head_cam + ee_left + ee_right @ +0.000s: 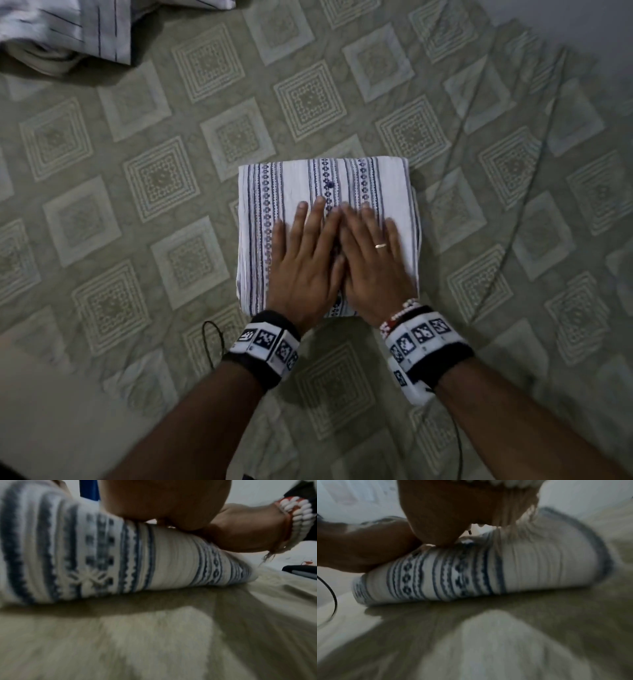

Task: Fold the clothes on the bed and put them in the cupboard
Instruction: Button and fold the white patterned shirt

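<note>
A white shirt with blue patterned stripes (pixel 291 185) lies folded into a neat rectangle in the middle of the bed. My left hand (pixel 305 253) and right hand (pixel 370 253) both lie flat on its near half, fingers straight, side by side and touching. A ring shows on the right hand. In the left wrist view the folded shirt (pixel 154 561) is seen edge-on under my left palm (pixel 163 500), with my right hand (pixel 248 531) beside it. The right wrist view shows the same shirt (pixel 522 568) beneath my right palm (pixel 453 513).
The bed is covered with a grey-green sheet (pixel 137 171) of diamond patterns. More white clothing with thin dark stripes (pixel 68 31) is piled at the far left corner. A thin black cable (pixel 209 339) loops beside my left wrist. A pale floor (pixel 582 27) shows beyond the right edge.
</note>
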